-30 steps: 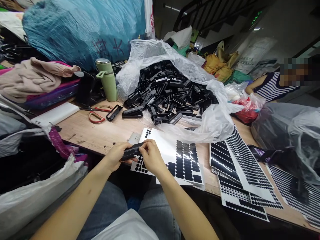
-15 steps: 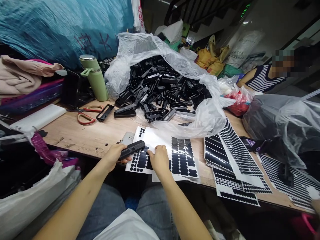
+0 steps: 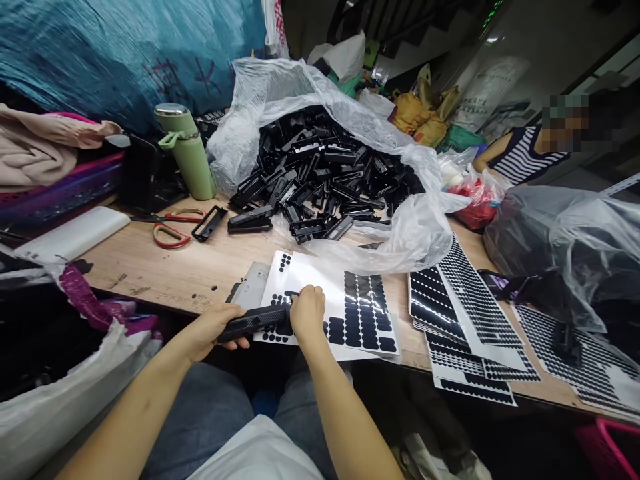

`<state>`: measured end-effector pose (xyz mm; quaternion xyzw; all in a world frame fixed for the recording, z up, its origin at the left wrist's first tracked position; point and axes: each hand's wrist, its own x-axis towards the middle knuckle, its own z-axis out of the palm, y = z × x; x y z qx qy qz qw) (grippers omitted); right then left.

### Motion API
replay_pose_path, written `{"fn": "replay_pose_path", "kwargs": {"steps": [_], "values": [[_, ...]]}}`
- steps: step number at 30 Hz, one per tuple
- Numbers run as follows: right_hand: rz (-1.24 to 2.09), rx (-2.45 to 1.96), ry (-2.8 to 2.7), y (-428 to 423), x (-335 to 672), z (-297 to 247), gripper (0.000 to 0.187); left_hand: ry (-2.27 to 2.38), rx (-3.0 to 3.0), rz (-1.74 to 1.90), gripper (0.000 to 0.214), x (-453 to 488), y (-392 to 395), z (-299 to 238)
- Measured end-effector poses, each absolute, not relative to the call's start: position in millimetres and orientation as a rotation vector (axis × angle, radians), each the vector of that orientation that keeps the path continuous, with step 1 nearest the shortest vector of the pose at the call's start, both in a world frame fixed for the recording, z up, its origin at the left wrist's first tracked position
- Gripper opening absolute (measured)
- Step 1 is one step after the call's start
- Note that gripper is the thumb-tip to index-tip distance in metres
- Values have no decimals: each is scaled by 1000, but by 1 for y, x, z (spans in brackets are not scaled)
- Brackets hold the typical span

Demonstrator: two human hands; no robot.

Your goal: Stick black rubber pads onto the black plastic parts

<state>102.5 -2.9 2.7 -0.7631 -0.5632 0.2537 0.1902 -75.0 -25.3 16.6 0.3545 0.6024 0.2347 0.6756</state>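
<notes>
My left hand (image 3: 213,328) is wrapped round a long black plastic part (image 3: 255,321) with a textured face, held level over the table's front edge. My right hand (image 3: 307,313) is closed in a pinch at the part's right end, with a small black sticker (image 3: 289,323) at its fingertips, partly hidden by the fingers. Beneath both lies a white sheet of black stickers (image 3: 367,310), with round and oblong shapes and a bare white stretch in its middle. A grey flat plate (image 3: 251,287) pokes out at the sheet's left.
Behind the sheet, a clear plastic bag (image 3: 420,230) spills a heap of black plastic parts (image 3: 320,173). Red-handled scissors (image 3: 173,235), a loose black frame (image 3: 210,224) and a green flask (image 3: 193,160) stand left. More sticker sheets (image 3: 475,313) lie right. A person (image 3: 525,157) sits far right.
My right hand has risen slightly from the sheet to the end of the black part. My left hand has shifted left and down, turning the part more level.
</notes>
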Motion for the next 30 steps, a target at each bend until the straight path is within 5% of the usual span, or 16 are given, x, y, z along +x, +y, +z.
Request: {"fn": "replay_pose_path", "kwargs": {"steps": [24,30], "values": [[615,-2149,-1504,-9,94,-3,16,1383,687,587,17,-71,-27,8],[796,-1769,-1440,-20,91,11,14,1381,662,599,15,-70,-25,8]]}}
